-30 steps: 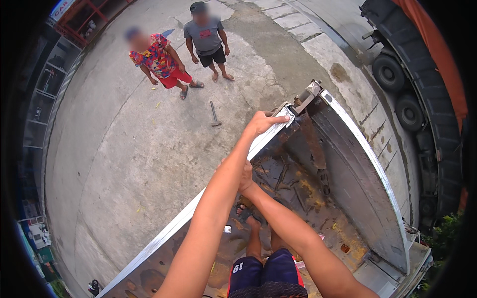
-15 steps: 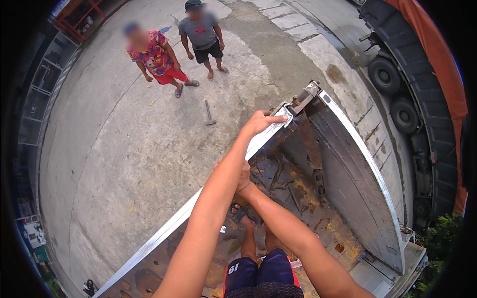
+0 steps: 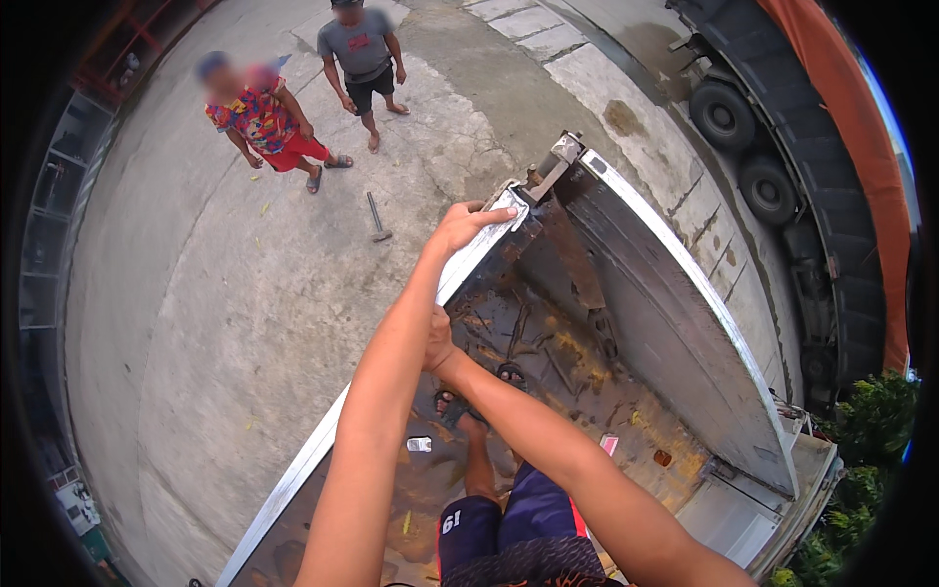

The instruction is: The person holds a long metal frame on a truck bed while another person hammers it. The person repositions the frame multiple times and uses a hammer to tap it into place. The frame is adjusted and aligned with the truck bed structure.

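Observation:
I stand inside a rusty metal truck bed. The white top edge of its side panel slants from lower left to the upper middle. Near the panel's far corner, my left hand grips that edge, its thumb lying along the top and its other fingers mostly hidden on the outer side. Lower on the panel, my right hand is closed round the edge, partly hidden behind my left forearm. A metal corner post stands between this panel and a second, grey panel with a white rim.
On the concrete outside lies a hammer. Two people stand beyond it. A large truck with an orange cover is at the right. A small white packet and debris lie on the bed floor near my sandals.
My view has shifted, so the people, hammer and panels sit further left and higher. Both my sandals now show. My hands keep the same hold on the panel.

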Motion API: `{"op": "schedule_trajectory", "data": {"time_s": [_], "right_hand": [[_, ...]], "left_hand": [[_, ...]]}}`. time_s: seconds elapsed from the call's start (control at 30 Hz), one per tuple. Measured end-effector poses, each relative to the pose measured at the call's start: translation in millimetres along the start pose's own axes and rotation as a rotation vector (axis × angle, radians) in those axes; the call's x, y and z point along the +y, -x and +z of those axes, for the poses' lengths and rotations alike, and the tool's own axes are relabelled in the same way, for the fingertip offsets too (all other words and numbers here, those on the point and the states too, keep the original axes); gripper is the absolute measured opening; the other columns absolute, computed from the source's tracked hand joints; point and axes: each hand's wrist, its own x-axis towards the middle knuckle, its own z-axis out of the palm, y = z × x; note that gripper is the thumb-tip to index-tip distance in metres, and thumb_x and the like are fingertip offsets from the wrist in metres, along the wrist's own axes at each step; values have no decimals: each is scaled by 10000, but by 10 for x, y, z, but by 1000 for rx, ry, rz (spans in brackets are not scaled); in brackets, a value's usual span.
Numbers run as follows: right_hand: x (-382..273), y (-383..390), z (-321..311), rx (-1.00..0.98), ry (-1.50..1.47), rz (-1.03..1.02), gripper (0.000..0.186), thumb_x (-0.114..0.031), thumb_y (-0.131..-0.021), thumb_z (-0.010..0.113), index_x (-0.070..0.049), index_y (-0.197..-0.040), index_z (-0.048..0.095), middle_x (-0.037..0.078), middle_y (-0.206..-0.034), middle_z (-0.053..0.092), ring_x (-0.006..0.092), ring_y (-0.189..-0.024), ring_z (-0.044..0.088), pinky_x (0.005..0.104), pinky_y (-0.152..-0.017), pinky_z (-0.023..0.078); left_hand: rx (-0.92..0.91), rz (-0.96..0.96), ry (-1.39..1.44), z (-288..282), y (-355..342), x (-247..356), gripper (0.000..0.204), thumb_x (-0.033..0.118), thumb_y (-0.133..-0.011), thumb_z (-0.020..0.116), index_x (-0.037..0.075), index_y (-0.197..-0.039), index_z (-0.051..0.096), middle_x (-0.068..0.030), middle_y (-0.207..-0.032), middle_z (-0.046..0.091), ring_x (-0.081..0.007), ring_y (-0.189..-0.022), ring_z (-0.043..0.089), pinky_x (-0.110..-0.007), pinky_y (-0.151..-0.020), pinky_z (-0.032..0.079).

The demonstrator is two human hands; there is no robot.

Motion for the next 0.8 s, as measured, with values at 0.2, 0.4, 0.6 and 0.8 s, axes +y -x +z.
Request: {"op": "schedule_trajectory", "data": {"time_s": [0.2,0.4,0.6,0.8], "right_hand": [[-65,-2,-21,-67,12,64,353,-364,-772,696,-125,-1029,732,55,-1062,730,260,-1040,686,424,-945,524],[-135,-191,-184,-154,-86,-13,292,-299,-753,749,-89,-949,700,77,-1006,696,264,-1015,662,415,-912,506],[-142,-262,-366,-212,-207,-127,205,-228,-924,673,-39,-1003,678,88,-1004,662,257,-1036,642,394,-942,487],[-126,-217,-650,-493,-398,-54,277,-198,-898,706,-15,-1105,675,119,-1137,662,283,-1154,617,418,-1042,462]], "left_hand": [[39,-4,-11,7,19,-6,1039,685,-688,802,-128,-1314,637,-269,-1158,724,-327,-1068,712,-380,-965,520],[232,-40,-491,16,329,164,1123,846,-681,689,-126,-1244,679,-325,-1132,715,-403,-1092,708,-432,-975,530],[-49,-78,-533,-193,941,-26,919,544,-692,839,-31,-1372,610,-270,-1166,725,-392,-1085,706,-431,-964,536],[-9,-141,-617,-137,955,-72,805,282,-665,797,2,-1392,596,-265,-1166,718,-411,-1075,696,-440,-959,541]]}}
